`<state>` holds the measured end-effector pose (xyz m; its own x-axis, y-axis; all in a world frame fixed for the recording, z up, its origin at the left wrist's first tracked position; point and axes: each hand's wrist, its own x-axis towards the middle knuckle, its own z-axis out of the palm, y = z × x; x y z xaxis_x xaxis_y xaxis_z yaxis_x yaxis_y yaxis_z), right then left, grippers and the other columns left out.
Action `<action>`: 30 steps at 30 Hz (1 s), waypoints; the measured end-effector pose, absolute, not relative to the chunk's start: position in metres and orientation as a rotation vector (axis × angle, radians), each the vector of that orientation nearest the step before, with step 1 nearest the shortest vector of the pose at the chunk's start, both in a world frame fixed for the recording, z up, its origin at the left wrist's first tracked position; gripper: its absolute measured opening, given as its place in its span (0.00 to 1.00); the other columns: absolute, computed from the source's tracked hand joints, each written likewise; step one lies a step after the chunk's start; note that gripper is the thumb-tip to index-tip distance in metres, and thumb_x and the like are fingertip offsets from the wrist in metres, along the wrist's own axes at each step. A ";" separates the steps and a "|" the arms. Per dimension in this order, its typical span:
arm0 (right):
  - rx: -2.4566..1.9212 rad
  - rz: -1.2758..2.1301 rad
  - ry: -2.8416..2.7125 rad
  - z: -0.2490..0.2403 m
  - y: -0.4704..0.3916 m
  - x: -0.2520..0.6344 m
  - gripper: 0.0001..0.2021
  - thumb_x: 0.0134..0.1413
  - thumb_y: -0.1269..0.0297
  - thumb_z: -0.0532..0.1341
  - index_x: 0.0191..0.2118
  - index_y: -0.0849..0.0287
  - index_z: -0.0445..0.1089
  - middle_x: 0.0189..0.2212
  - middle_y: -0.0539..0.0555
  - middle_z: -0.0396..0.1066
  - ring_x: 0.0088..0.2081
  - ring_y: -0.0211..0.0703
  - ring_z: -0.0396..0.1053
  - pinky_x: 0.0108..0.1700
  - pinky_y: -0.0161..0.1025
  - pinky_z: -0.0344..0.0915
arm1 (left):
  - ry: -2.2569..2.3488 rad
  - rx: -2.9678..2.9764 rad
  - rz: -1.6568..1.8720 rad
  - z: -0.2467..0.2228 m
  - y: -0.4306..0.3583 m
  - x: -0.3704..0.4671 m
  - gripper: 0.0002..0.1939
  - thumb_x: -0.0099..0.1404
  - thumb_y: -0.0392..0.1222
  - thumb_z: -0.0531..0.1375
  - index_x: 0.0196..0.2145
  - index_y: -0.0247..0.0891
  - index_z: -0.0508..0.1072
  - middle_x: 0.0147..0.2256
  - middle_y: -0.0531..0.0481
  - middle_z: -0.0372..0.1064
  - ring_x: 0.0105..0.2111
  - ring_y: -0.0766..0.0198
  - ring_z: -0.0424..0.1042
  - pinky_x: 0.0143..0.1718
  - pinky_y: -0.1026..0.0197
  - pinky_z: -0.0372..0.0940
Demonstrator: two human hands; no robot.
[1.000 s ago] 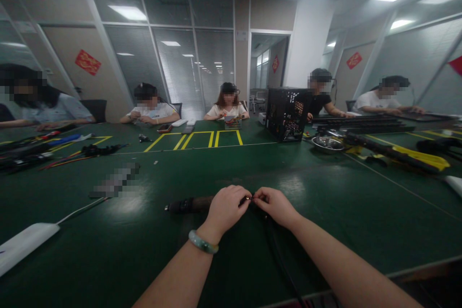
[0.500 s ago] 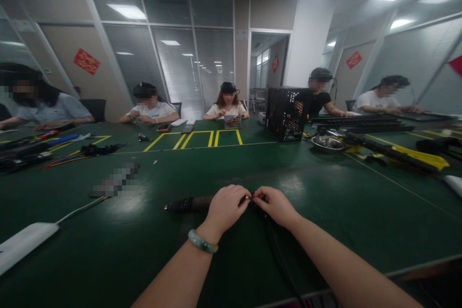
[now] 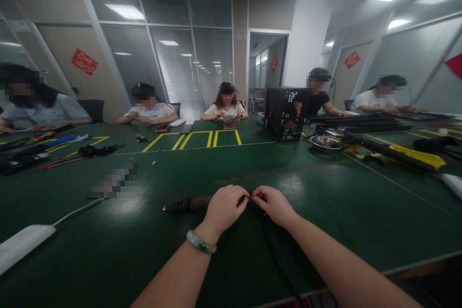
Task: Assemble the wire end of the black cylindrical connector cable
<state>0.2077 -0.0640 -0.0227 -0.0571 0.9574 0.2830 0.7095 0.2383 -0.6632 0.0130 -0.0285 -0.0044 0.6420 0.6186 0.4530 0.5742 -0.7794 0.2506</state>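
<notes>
My left hand, with a green-white bangle at its wrist, is closed over the right end of a dark cylindrical tool lying on the green table. A small metallic tip shows at its fingertips. Just right of it, my right hand pinches something small and dark, too small to name. The fingertips of both hands nearly meet. A black cable runs from beneath my right hand to the table's front edge.
A white power strip and a blurred-out device lie left. Behind stand a black perforated case and a metal bowl. Cables lie at the back left. Several people sit across the table.
The view has shifted slightly. Both hands keep nearly the same pose, and the metallic tip at my left fingertips looks turned a little.
</notes>
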 end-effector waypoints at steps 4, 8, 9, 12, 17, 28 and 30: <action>-1.524 0.460 -1.822 -0.022 -0.064 0.207 0.06 0.57 0.63 0.60 0.37 0.56 0.74 0.33 0.50 0.74 0.35 0.41 0.70 0.36 0.35 0.61 | 1.018 2.775 0.811 -0.005 -0.028 0.013 0.05 0.66 0.39 0.57 0.40 0.43 0.71 0.39 0.52 0.71 0.41 0.60 0.68 0.43 0.57 0.61; -1.517 0.462 -1.825 -0.021 -0.064 0.206 0.06 0.57 0.63 0.60 0.36 0.56 0.74 0.32 0.50 0.74 0.34 0.41 0.70 0.36 0.35 0.61 | 1.037 2.766 0.811 -0.005 -0.028 0.014 0.05 0.65 0.38 0.57 0.40 0.43 0.71 0.39 0.53 0.71 0.40 0.60 0.68 0.43 0.57 0.61; -1.516 0.463 -1.824 -0.020 -0.064 0.206 0.06 0.57 0.63 0.60 0.36 0.56 0.74 0.32 0.50 0.74 0.34 0.41 0.69 0.36 0.35 0.61 | 1.043 2.762 0.809 -0.005 -0.028 0.014 0.05 0.65 0.38 0.57 0.40 0.43 0.71 0.39 0.53 0.71 0.40 0.60 0.68 0.43 0.57 0.62; -1.519 0.467 -1.822 -0.020 -0.064 0.206 0.06 0.57 0.63 0.61 0.36 0.56 0.74 0.32 0.50 0.74 0.34 0.41 0.69 0.35 0.35 0.61 | 1.048 2.754 0.801 -0.005 -0.029 0.013 0.05 0.66 0.39 0.57 0.40 0.42 0.71 0.39 0.52 0.71 0.41 0.60 0.68 0.43 0.56 0.62; -1.525 0.459 -1.813 -0.020 -0.064 0.206 0.05 0.56 0.62 0.62 0.35 0.55 0.74 0.32 0.49 0.74 0.34 0.41 0.70 0.35 0.34 0.61 | 1.042 2.762 0.811 -0.004 -0.030 0.013 0.05 0.65 0.38 0.57 0.39 0.43 0.71 0.39 0.52 0.70 0.40 0.60 0.69 0.43 0.56 0.62; -1.534 0.441 -1.796 -0.023 -0.061 0.206 0.05 0.56 0.62 0.62 0.36 0.55 0.74 0.32 0.50 0.74 0.34 0.41 0.70 0.35 0.34 0.62 | 1.042 2.751 0.837 -0.004 -0.030 0.014 0.05 0.65 0.38 0.56 0.38 0.42 0.71 0.38 0.52 0.71 0.40 0.60 0.68 0.42 0.57 0.62; -1.530 0.438 -1.802 -0.023 -0.061 0.206 0.04 0.56 0.63 0.62 0.35 0.55 0.74 0.31 0.49 0.74 0.33 0.40 0.70 0.35 0.34 0.61 | 1.042 2.752 0.839 -0.005 -0.029 0.014 0.04 0.64 0.37 0.57 0.38 0.42 0.71 0.38 0.52 0.71 0.40 0.60 0.68 0.42 0.57 0.62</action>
<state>0.2065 -0.0609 -0.0233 -0.0355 0.9527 0.3020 0.7077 0.2373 -0.6655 0.0138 -0.0293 -0.0053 0.6182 0.6342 0.4645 0.5894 -0.7649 0.2600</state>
